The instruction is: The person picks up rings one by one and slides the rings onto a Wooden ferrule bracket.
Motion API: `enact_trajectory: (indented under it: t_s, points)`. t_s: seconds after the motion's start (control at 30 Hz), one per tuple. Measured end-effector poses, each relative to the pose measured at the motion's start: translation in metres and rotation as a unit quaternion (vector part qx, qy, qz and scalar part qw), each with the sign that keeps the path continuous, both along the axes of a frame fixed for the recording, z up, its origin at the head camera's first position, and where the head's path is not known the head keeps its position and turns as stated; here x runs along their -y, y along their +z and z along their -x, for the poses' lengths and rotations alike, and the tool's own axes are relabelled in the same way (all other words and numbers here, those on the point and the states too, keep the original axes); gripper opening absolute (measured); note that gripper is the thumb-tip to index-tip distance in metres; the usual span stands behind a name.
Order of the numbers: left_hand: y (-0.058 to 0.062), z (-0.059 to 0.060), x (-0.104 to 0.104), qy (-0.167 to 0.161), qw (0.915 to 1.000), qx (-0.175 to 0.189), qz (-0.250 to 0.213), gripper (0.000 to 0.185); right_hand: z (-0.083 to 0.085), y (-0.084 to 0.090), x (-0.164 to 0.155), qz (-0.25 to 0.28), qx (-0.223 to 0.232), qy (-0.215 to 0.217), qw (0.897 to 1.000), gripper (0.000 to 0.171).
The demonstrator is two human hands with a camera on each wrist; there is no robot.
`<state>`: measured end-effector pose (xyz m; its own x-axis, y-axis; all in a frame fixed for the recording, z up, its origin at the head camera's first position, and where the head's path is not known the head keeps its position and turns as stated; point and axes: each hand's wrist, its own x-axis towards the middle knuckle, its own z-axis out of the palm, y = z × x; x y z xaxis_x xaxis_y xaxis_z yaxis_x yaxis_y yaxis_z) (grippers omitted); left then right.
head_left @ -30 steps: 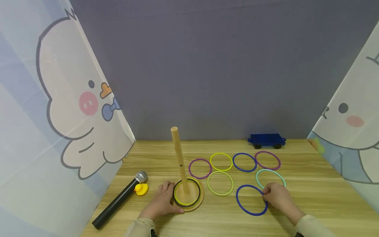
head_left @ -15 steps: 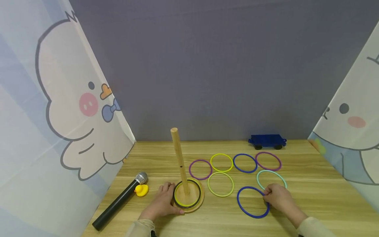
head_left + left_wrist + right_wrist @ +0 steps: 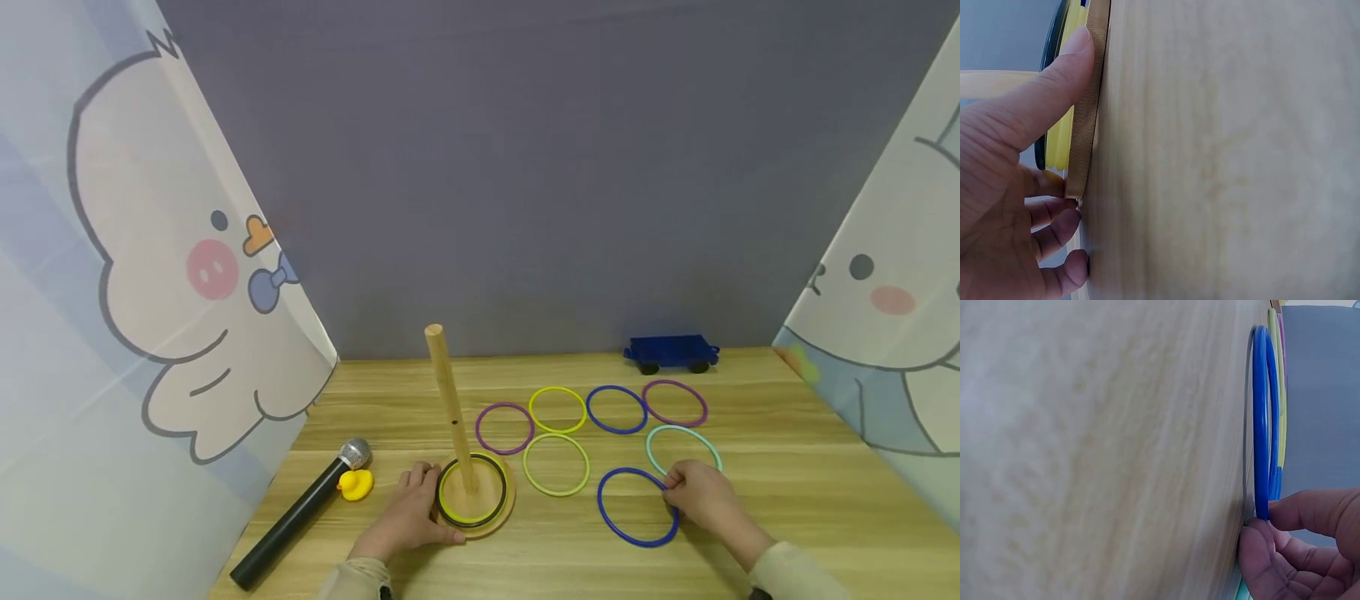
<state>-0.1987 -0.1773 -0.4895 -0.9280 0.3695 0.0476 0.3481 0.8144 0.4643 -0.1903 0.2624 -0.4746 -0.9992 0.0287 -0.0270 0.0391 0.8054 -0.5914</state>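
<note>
In the head view, my left hand (image 3: 405, 515) grips the round base of a wooden peg stand (image 3: 447, 387), thumb at the near edge and fingers round the left side. A black ring (image 3: 1040, 153) lies on top of yellow rings (image 3: 1062, 140) around the upright peg, and a bit of blue shows beneath in the left wrist view. To the right, my right hand (image 3: 701, 497) pinches the right edge of a dark blue ring (image 3: 1260, 425) between thumb and fingertips. That ring lies close over the table, tilted slightly at most.
Several loose rings lie between and behind my hands, including a light green ring (image 3: 557, 496), a purple ring (image 3: 477, 428) and a mint ring (image 3: 722, 460). A microphone (image 3: 296, 525) and a yellow toy duck (image 3: 356, 484) are left. A blue toy wagon (image 3: 672, 353) stands at the back.
The head view has shifted slightly. Both hands keep their holds, and the stand and rings look the same.
</note>
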Motion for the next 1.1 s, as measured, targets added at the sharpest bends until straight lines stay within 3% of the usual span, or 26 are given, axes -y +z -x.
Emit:
enact_trajectory:
  t_s: [0.5,0.67,0.83,1.1]
  points:
    - [-0.002,-0.003,0.001,0.0,0.9999,0.016,0.001,0.117,0.0,0.0,0.011,0.091,0.035,0.001,0.995,0.009]
    - [-0.003,-0.005,0.0,-0.001,0.9999,0.015,0.006,0.118,-0.003,0.003,0.014,0.138,0.026,0.045,0.989,0.011]
    - [-0.003,-0.006,0.0,-0.004,0.9999,0.013,0.005,0.118,-0.002,0.019,0.022,0.19,0.007,0.105,0.976,0.015]
    - [0.001,-0.003,0.0,0.001,0.9999,0.011,0.0,0.117,0.003,0.058,0.048,0.248,-0.012,0.123,0.961,0.02]
